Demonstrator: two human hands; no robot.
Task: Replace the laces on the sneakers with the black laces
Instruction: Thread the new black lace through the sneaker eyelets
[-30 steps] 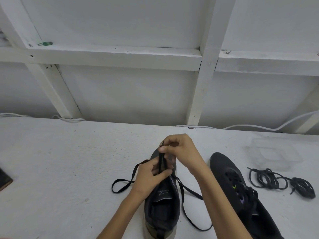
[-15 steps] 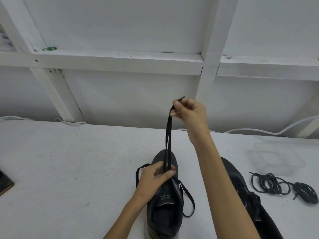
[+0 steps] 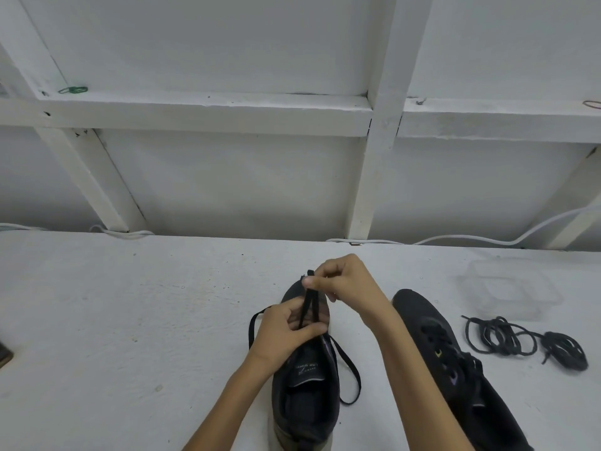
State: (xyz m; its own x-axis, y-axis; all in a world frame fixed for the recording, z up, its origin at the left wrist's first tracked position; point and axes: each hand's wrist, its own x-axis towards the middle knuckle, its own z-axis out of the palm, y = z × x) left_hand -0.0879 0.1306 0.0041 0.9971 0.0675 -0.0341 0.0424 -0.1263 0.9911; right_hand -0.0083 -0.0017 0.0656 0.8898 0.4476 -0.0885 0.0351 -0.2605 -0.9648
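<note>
A dark sneaker stands on the white table, toe pointing away from me. A flat black lace runs through its front eyelets and loops out on both sides. My left hand pinches the lace against the shoe's tongue. My right hand holds both lace ends just above the toe. The second dark sneaker lies to the right, laced. Two bundles of round black laces lie further right.
A clear plastic container sits at the back right of the table. White cables run along the wall edge. A dark object pokes in at the left edge.
My right hand had pulled the lace ends high above the shoe half a second ago; it has come back down to just above the toe. The left hand stayed on the tongue.
</note>
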